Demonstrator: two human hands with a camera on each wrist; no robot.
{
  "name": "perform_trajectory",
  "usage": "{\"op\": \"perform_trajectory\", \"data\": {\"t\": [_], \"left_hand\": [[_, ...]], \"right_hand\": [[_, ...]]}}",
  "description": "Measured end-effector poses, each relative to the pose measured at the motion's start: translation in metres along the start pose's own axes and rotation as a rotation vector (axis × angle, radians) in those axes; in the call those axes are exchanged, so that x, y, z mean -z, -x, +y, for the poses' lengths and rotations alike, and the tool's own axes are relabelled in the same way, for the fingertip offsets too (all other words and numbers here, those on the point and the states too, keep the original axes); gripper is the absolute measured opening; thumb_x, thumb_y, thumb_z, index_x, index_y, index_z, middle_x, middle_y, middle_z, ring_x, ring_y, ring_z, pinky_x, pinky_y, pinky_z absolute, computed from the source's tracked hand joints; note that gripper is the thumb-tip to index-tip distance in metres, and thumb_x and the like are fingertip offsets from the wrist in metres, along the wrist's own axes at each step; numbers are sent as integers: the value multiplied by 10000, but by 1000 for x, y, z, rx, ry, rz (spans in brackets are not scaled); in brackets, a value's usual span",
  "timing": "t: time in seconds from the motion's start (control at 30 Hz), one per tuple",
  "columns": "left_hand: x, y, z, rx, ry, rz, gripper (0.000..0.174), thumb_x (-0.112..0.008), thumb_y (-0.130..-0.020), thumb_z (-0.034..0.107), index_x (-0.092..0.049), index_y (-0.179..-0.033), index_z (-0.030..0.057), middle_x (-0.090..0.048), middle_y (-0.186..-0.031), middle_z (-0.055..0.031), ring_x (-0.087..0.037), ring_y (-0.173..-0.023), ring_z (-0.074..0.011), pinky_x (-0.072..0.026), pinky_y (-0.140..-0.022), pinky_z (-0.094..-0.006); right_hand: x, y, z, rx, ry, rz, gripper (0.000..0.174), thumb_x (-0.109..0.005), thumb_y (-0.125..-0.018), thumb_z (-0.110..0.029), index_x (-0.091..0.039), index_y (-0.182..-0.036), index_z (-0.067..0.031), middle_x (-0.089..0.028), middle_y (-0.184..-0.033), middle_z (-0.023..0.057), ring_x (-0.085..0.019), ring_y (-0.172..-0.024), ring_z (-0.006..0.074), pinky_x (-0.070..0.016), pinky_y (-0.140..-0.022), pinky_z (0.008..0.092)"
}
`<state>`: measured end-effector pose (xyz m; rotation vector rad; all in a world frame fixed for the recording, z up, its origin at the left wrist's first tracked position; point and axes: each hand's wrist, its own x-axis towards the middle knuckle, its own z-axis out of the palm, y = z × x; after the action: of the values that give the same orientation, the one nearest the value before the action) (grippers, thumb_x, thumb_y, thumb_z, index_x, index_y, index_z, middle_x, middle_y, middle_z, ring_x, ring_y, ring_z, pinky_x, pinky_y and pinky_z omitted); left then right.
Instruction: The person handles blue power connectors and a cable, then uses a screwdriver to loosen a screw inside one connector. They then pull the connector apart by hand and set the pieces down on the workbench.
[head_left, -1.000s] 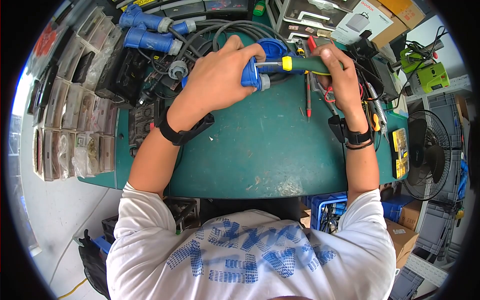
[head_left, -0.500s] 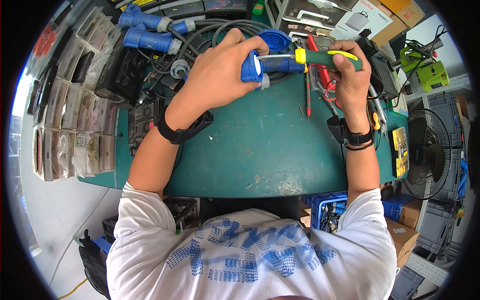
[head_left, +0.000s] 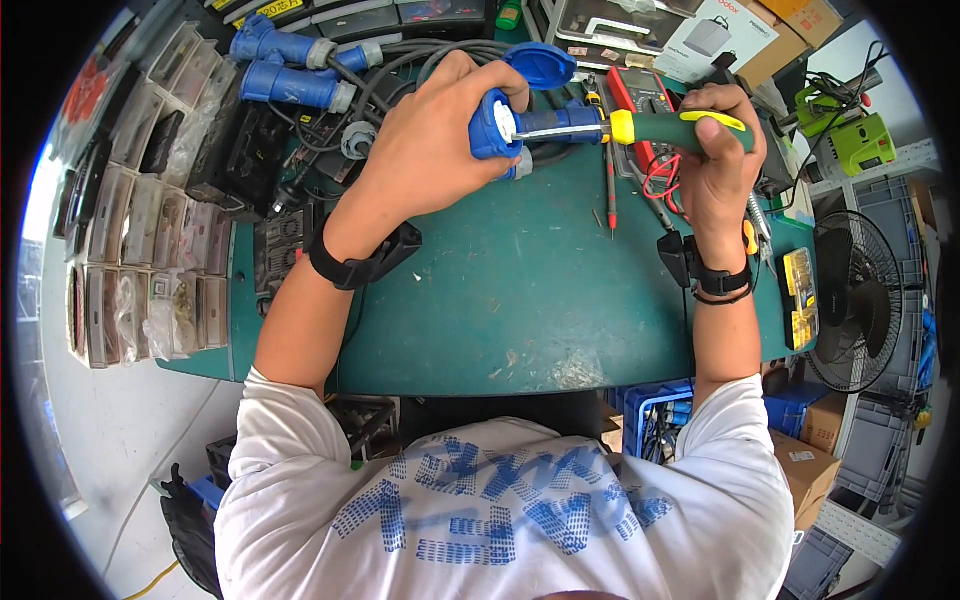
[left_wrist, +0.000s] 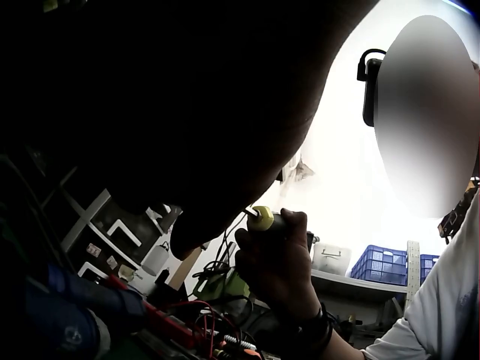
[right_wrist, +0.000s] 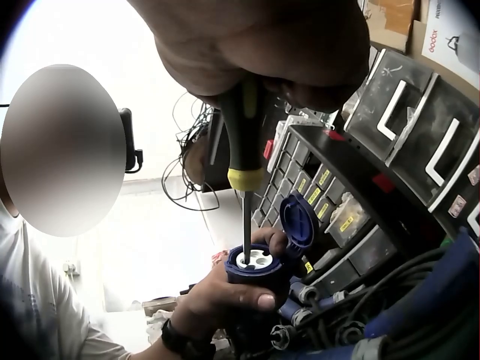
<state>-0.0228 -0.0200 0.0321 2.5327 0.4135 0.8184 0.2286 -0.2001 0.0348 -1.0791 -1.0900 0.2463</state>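
My left hand grips a blue round socket connector whose white face points right, its blue flip lid hanging open. In the right wrist view the white insert shows several round holes, and the screwdriver shaft reaches into one. My right hand holds the green and yellow screwdriver handle, thumb along its side. The left wrist view shows the right hand round that handle, while the left hand is a dark shape.
Blue plugs with black cables lie at the back left of the green table. A red multimeter and a red probe lie behind and left of the right hand. Parts drawers stand left, a fan right.
The right hand and screwdriver have moved right. The connector has turned, so more of its white face shows, and its lid stands higher in view.
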Motion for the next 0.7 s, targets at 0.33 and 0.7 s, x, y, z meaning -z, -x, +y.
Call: {"op": "perform_trajectory", "data": {"t": [0.33, 0.7], "left_hand": [[-1, 0, 1, 29, 2, -13, 498, -928, -754, 179, -662, -1172, 230, -583, -1103, -68, -714, -953, -382, -577, -784, -512], [4, 1, 6, 80, -27, -43, 533, -922, -760, 105, -639, -1209, 161, -587, -1112, -70, -656, -1082, -331, -544, -931, -433]], "right_hand": [[2, 1, 3, 10, 41, -21, 429, -797, -947, -359, -687, -1097, 28, -697, -1058, 80, -632, -952, 144, -512, -862, 288], [-26, 15, 8, 55, 243, -107, 475, -786, -972, -414, -717, -1146, 23, -713, -1076, 54, -607, -879, 102, -495, -786, 249]]}}
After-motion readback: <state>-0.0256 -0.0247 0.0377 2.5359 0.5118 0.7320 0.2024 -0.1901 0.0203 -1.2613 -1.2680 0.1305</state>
